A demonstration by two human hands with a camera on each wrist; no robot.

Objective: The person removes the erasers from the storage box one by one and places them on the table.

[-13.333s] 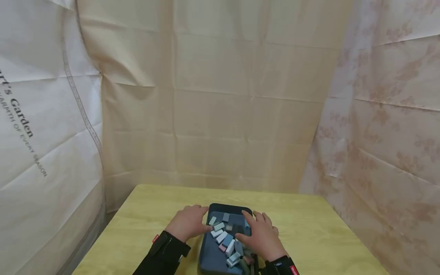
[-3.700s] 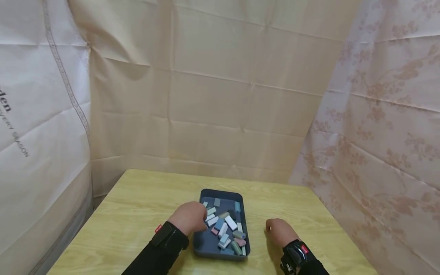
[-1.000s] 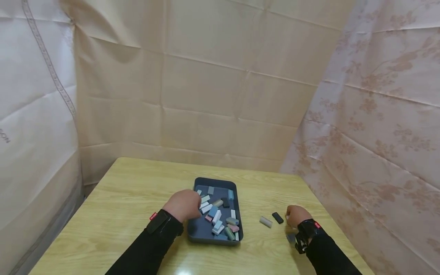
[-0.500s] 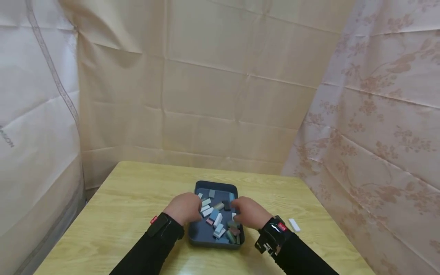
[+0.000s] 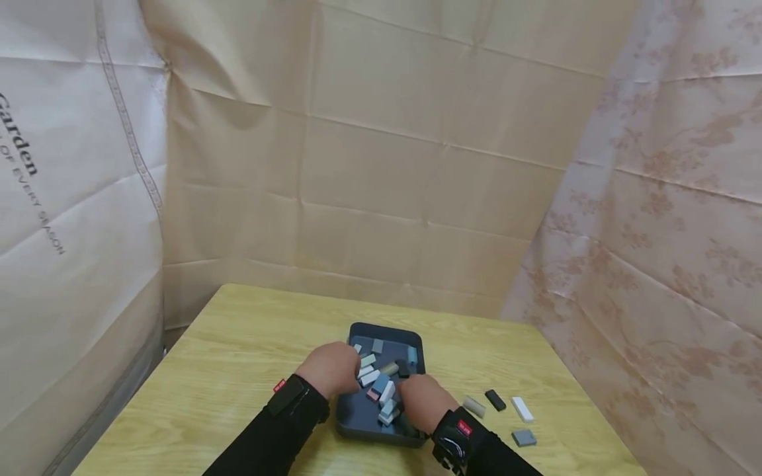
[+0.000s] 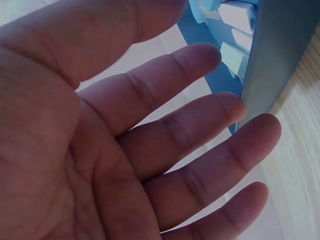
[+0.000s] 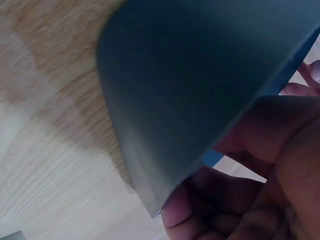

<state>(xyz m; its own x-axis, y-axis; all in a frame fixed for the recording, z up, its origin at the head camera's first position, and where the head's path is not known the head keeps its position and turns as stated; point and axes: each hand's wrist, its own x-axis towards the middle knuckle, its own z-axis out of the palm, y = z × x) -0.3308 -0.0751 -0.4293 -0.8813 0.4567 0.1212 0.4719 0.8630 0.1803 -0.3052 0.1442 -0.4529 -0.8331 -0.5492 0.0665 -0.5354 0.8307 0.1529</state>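
A dark blue-grey tray (image 5: 356,415) lies on the table, holding several small blocks and cylinders in white, blue, grey and pink. My left hand (image 5: 330,369) is at its left rim. In the left wrist view, that hand's fingers extend loosely beside the tray wall (image 6: 282,50), palm bare. My right hand (image 5: 424,401) reaches over the right rim, covering the near right corner. In the right wrist view, the right hand (image 7: 295,165) has bent fingers behind the tray's outer wall (image 7: 190,85); I cannot tell whether they grip a piece.
Right of the tray on the wooden table (image 5: 286,317) lie a tan cylinder (image 5: 474,406), a black block (image 5: 495,399), a white block (image 5: 522,409) and a grey block (image 5: 524,437). Cloth curtains (image 5: 381,165) enclose the back and sides.
My right hand has come from the loose pieces back to the tray, then nearer to me along its right side. A white block now shows on the table. The left hand stays at the rim.
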